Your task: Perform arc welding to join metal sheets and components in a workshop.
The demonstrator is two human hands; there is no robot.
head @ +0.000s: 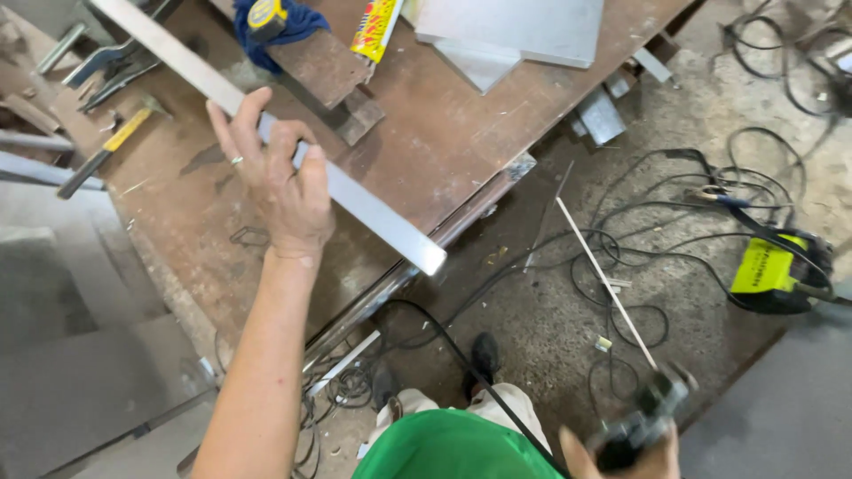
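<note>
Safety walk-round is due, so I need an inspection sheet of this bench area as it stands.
Surface: rusty brown metal workbench, scuffed and stained.
Job's things: long flat metal bar lying across the bench, its end past the edge; dark blurred tool with a cord.
Clutter: tape measure on a blue rag, yellow-handled hammer, grey metal sheets, clamps.
Grips: left hand closed over the bar; right hand holds the tool.
Cables: black cables tangled over the floor.
Surroundings: concrete floor, yellow-green machine, thin rod.
</note>
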